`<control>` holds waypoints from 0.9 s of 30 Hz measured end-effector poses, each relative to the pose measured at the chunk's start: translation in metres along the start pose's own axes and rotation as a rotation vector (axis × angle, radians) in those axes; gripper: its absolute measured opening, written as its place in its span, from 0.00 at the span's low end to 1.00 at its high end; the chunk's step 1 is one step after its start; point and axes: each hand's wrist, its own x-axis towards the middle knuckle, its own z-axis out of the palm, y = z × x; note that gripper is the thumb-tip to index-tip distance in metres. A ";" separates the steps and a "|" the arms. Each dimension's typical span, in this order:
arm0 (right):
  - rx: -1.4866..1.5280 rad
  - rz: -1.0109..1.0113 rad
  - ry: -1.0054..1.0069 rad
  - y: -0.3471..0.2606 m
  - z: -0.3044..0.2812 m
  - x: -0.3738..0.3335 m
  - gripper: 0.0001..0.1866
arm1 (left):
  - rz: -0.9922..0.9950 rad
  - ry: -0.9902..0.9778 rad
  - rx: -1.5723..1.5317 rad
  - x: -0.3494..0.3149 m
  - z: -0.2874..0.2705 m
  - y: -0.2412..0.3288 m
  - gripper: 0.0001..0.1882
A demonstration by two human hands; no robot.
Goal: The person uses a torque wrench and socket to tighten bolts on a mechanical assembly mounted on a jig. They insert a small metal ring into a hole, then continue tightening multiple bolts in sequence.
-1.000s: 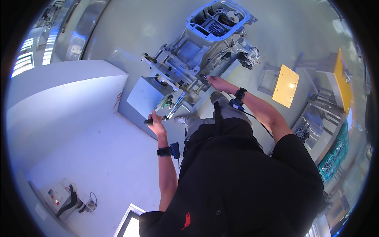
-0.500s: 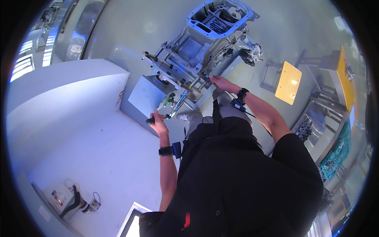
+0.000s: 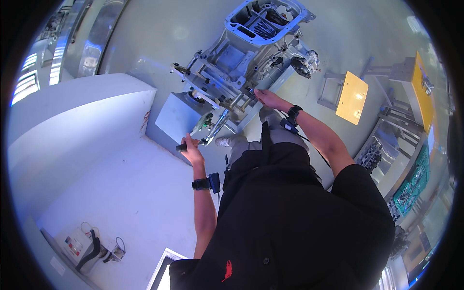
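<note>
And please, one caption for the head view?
Left fingers grip a black handle; right fingers beside a metal casing.

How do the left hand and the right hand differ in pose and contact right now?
The left hand grips a black handle; the right hand is beside the metal housing, its grasp too small to make out. The left hand sits lower in the picture, pointing mostly upward; the right hand is higher, pointing toward the upper left. Both are bare, with a dark band on each wrist.
</note>
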 end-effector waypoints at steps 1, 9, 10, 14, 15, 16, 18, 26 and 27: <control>0.002 0.022 -0.021 0.001 -0.001 0.001 0.32 | -0.002 0.003 -0.005 -0.001 0.000 0.000 0.17; -0.144 0.014 0.102 -0.034 0.010 -0.006 0.28 | 0.011 0.033 -0.001 0.000 0.000 0.000 0.17; 0.215 0.229 0.007 -0.042 0.009 -0.002 0.24 | 0.015 0.024 0.003 0.000 0.001 0.001 0.17; 0.274 0.315 -0.012 -0.046 0.021 -0.005 0.20 | 0.017 -0.009 0.006 0.002 -0.004 -0.002 0.18; 0.267 0.309 -0.016 -0.047 0.019 -0.007 0.20 | 0.022 -0.004 0.000 0.002 -0.004 -0.002 0.18; 0.257 0.251 -0.069 -0.045 0.013 -0.011 0.20 | 0.017 0.000 0.039 -0.001 -0.004 -0.002 0.18; 0.235 0.188 -0.127 -0.043 0.002 -0.021 0.19 | 0.016 0.013 0.070 -0.003 0.001 -0.001 0.18; 0.084 -0.167 0.434 -0.030 -0.033 -0.072 0.24 | 0.026 0.030 0.089 -0.007 0.003 0.003 0.19; 0.038 -0.250 0.414 -0.033 -0.039 -0.077 0.24 | 0.029 0.033 0.083 -0.006 0.001 0.002 0.19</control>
